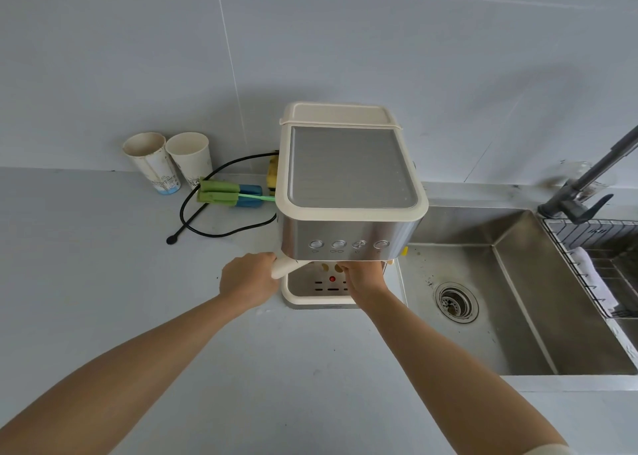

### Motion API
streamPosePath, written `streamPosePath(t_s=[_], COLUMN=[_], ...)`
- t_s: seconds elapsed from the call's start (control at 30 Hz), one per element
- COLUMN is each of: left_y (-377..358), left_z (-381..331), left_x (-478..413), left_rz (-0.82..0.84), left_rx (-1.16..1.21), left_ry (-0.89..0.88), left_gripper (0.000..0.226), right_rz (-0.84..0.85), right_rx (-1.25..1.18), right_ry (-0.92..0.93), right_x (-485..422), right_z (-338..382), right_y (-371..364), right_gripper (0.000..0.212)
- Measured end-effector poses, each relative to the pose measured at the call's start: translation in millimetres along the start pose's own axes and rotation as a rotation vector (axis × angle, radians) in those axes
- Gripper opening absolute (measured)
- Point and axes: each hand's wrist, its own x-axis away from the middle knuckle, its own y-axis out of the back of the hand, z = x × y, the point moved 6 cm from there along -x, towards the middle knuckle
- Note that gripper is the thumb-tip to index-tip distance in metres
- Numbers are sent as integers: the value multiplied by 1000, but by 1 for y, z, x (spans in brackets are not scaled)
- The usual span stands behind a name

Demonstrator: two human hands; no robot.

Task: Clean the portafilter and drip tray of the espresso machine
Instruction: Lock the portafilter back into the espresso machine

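Counter, far left: two paper cups by the wall, black cord, green-blue brushes.

Left hand: fingers curled round the cream handle of the portafilter, which sticks out left-front from under the machine; its head is hidden.

Drip tray: seated in the machine base, red float showing.

Right hand: reaches up under the machine front above the tray; fingertips hidden, grip cannot be told.

Right: steel sink, faucet.
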Motion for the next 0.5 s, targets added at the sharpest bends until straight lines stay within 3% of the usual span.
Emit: streamPosePath(t_s=[0.33, 0.5], left_y=[6, 11], left_z=[7, 8], left_x=[-8, -12], left_rz=[49, 54], left_rx=[43, 6], left_ry=[31, -4], left_gripper=[27, 29], right_rz=[-29, 181], right_rx=[29, 86], right_ry=[-70, 102], right_x=[2, 14], right_z=[0, 16], right_y=[-3, -8], right_gripper=[25, 21])
